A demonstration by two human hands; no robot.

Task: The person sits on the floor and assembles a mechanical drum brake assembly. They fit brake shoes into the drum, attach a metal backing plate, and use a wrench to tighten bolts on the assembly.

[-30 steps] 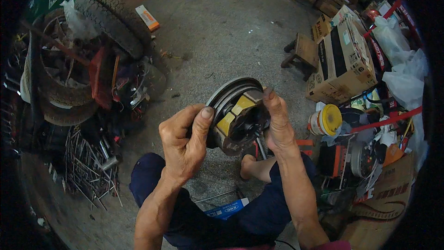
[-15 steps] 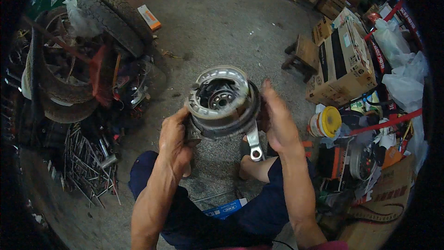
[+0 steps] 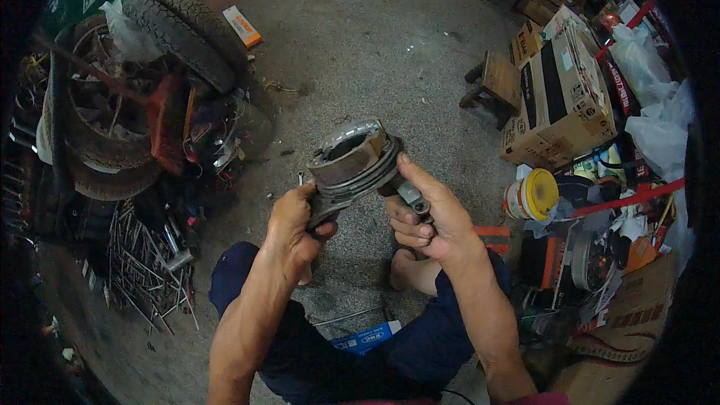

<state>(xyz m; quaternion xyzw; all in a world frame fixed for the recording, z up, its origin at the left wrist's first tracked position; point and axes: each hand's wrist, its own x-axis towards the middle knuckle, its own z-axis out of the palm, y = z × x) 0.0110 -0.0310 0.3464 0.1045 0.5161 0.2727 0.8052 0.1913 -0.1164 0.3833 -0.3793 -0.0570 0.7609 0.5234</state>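
A round metal hub assembly [image 3: 349, 165], with a ribbed dark rim and a hollow top, is held tilted above the floor between my hands, its side toward me. A short metal arm [image 3: 412, 199] sticks out at its right. My left hand [image 3: 292, 225] is closed round the hub's lower left edge, thumb near the rim. My right hand [image 3: 435, 225] grips the right side, thumb along the rim and arm, fingers curled beneath. The hub's underside is hidden. My knees and bare feet are below.
Old tyres [image 3: 180, 26], a red broom-like object [image 3: 161, 124] and scattered metal rods [image 3: 146, 270] crowd the left. At right are a low wooden stool [image 3: 499, 79], cardboard boxes [image 3: 555, 97] and a yellow-lidded tub [image 3: 536, 193]. A blue box [image 3: 364, 337] lies between my legs.
The hub has been turned over from showing yellow pads inside, then tilted side-on. Its arm has swung up from pointing toward me, and my hands have shifted their grip with it.
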